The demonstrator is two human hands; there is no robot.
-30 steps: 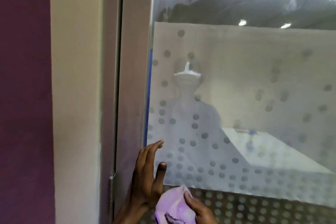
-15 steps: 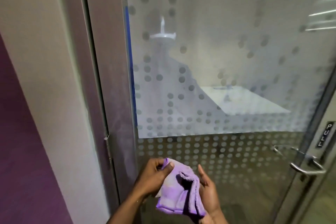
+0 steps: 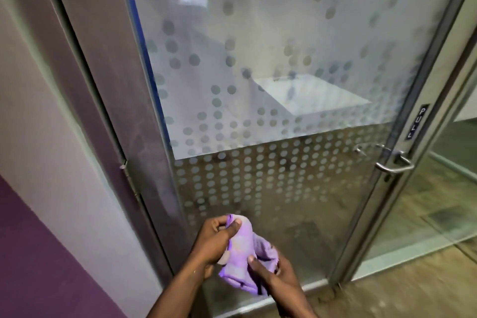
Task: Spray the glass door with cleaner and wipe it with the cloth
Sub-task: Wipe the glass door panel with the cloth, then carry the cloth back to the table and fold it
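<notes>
Glass door (image 3: 296,64) ahead | left hand (image 3: 215,239), right hand (image 3: 273,270) fingers curled gripping cloth (image 3: 242,253), off glass

The glass door (image 3: 296,100) was seen shut in its metal frame, its pane frosted across the middle and patterned with rows of grey dots. The purple cloth (image 3: 242,253) was held bunched and crumpled in front of the door's lower pane, apart from the glass.
</notes>
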